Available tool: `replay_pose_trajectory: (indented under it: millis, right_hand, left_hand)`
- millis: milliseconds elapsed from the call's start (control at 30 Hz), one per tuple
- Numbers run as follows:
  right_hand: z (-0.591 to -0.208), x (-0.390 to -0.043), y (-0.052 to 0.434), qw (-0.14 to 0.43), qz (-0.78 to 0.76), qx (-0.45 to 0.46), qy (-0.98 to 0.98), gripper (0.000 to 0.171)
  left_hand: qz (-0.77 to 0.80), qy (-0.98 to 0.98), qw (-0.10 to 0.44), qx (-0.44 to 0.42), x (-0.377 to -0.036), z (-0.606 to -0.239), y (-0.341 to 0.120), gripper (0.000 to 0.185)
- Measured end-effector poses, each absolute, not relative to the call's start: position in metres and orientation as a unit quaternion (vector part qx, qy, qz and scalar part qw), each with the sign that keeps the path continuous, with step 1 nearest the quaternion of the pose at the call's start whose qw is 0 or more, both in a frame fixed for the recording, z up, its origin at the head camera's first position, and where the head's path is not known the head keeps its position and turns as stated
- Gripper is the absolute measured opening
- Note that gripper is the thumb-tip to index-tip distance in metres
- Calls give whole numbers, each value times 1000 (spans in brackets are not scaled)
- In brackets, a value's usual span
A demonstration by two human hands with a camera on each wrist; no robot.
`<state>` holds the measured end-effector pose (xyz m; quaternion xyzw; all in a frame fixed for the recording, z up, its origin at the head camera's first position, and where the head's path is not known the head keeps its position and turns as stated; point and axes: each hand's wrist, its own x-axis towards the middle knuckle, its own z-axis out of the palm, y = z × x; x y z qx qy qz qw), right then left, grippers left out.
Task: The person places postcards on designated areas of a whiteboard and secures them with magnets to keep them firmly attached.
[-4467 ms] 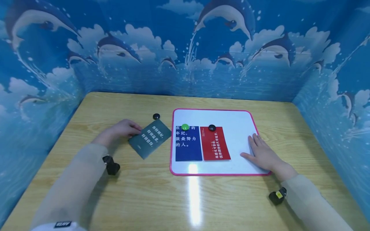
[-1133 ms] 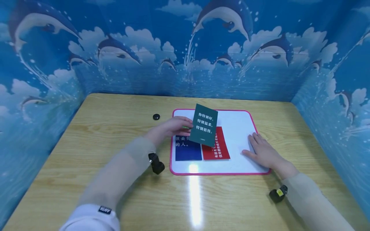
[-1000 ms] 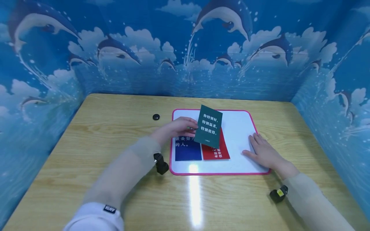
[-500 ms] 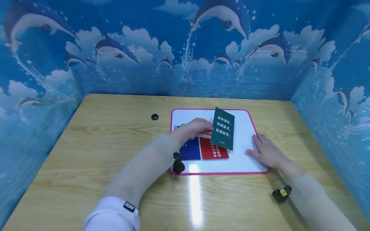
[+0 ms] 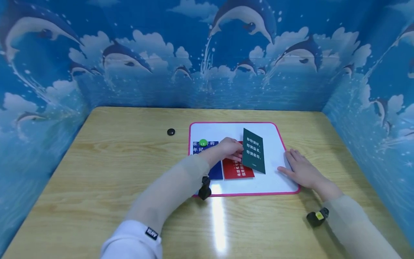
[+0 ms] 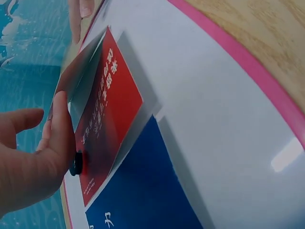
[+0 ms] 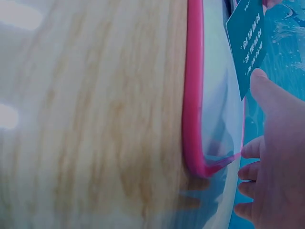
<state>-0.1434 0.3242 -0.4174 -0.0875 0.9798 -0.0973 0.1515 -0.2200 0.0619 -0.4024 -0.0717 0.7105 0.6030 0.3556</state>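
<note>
A dark green card (image 5: 253, 151) with white Chinese lettering is pinched at its left edge by my left hand (image 5: 231, 148). The card stands tilted over the whiteboard (image 5: 275, 183), partly in front of a red card (image 5: 238, 169). Left of the red one lies a blue card (image 5: 216, 173), under a green round magnet (image 5: 203, 142). In the left wrist view, a black magnet (image 6: 76, 163) sits on the red card close to my fingers; the head view hides it. My right hand (image 5: 302, 171) rests with straight fingers on the whiteboard's right edge.
A loose black magnet (image 5: 171, 132) lies on the wooden table (image 5: 129, 151) left of the pink-framed board. A blue dolphin-print curtain (image 5: 207, 86) encloses the table's back and sides. Light glare crosses the board's lower edge.
Earlier the green card lay on the table to the left. My left hand has carried it rightward across the board and, just now, slightly lower. The right hand has stayed at the board's edge.
</note>
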Motion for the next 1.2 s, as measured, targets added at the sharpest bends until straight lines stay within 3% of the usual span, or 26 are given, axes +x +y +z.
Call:
replay_pose_trajectory:
  millis: [400,933,1200]
  right_hand:
    - [-418,-146,324,139,-94,-106,980,89]
    - [-414,-148,310,139,-107,-100,979,90]
    - [-413,-149,305,133,-117,-101,979,88]
  left_hand:
    - [459,814,349,67,-210,-390,50,22]
    - [468,846,250,46,-235,-379,-7,30]
    - [474,853,218,-5,-244,-379,-40,32]
